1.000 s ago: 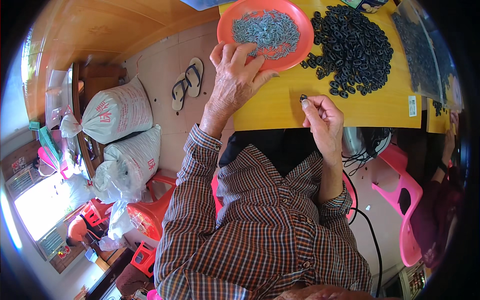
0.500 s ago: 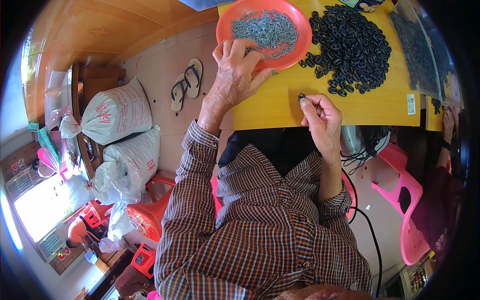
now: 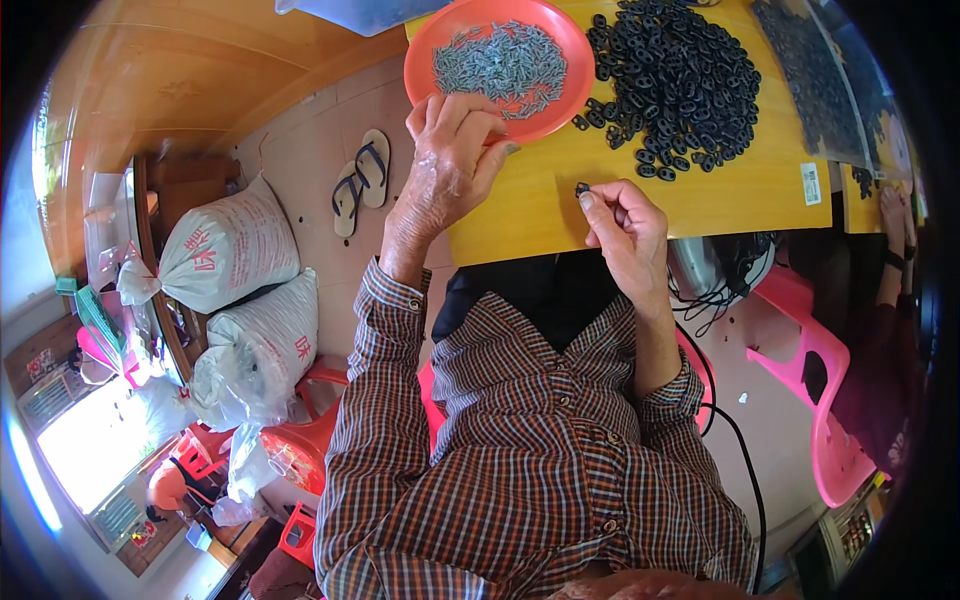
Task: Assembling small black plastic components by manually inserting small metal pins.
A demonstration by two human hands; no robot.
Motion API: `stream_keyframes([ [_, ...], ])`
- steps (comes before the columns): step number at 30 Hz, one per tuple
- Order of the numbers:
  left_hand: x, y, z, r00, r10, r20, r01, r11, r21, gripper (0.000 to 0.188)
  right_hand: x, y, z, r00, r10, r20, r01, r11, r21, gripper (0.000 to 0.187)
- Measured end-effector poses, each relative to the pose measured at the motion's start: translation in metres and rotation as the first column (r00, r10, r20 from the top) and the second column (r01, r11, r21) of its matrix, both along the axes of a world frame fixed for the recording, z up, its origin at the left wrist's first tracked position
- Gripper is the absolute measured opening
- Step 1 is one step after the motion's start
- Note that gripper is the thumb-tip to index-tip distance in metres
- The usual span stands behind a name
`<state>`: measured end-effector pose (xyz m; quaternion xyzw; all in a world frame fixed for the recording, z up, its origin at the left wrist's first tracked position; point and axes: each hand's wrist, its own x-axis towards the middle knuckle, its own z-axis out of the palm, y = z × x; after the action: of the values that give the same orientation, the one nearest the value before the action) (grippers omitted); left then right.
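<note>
My left hand (image 3: 447, 160) is at the near-left rim of a round red plastic bowl (image 3: 578, 55). Its fingers are curled, and the fingertips are hidden, so whatever they may hold does not show. Inside the bowl lies a heap of small grey metal pins or screws (image 3: 500, 68). Above the front part of the yellow table (image 3: 540, 215), my right hand (image 3: 632, 235) pinches a small black piece (image 3: 582, 188) between thumb and forefinger. A big pile of black oval pieces with two holes (image 3: 680, 85) lies beyond it, right of the bowl.
Clear plastic containing dark pieces (image 3: 810, 75) stands at the table's right. Another person's hand (image 3: 893, 212) shows at far right, near a pink chair (image 3: 835, 420). On the left are flip-flops (image 3: 360, 180), white sacks (image 3: 230, 245) and a red stool (image 3: 300, 440). A black cable (image 3: 745, 455) hangs at right.
My left hand has drawn back from the pins toward the bowl's near rim. My right hand still pinches the black piece. The whole view has shifted slightly.
</note>
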<state>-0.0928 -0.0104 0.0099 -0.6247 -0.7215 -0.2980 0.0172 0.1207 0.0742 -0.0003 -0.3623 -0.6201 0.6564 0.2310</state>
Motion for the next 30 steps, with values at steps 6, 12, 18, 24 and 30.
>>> stream_keyframes([
  [6, 0.000, 0.002, 0.003, 0.999, -0.029, 0.041, 0.029, 1.000, -0.006, 0.011, 0.000, 0.000, -0.001, 1.000, 0.000, -0.018, 0.000, 1.000, 0.022, 0.009],
  [12, 0.004, 0.003, 0.002, 0.998, -0.029, 0.053, 0.028, 1.000, 0.014, 0.006, 0.002, -0.001, -0.003, 1.000, -0.011, -0.027, 0.012, 1.000, 0.015, 0.008],
  [18, 0.018, -0.004, 0.004, 0.999, 0.051, 0.006, -0.051, 0.979, 0.196, 0.011, 0.002, -0.002, -0.001, 1.000, -0.010, -0.015, 0.010, 1.000, 0.029, 0.011],
  [24, 0.059, -0.013, -0.001, 0.730, 0.037, 0.683, -0.118, 0.990, 0.073, 0.009, 0.005, -0.001, -0.001, 0.997, -0.056, -0.059, 0.052, 0.996, -0.072, 0.018],
  [30, 0.078, -0.002, -0.019, 0.172, -0.067, 0.983, -0.127, 0.988, 0.089, 0.015, 0.007, -0.001, 0.003, 0.991, -0.095, -0.093, 0.083, 0.988, -0.127, 0.018],
])
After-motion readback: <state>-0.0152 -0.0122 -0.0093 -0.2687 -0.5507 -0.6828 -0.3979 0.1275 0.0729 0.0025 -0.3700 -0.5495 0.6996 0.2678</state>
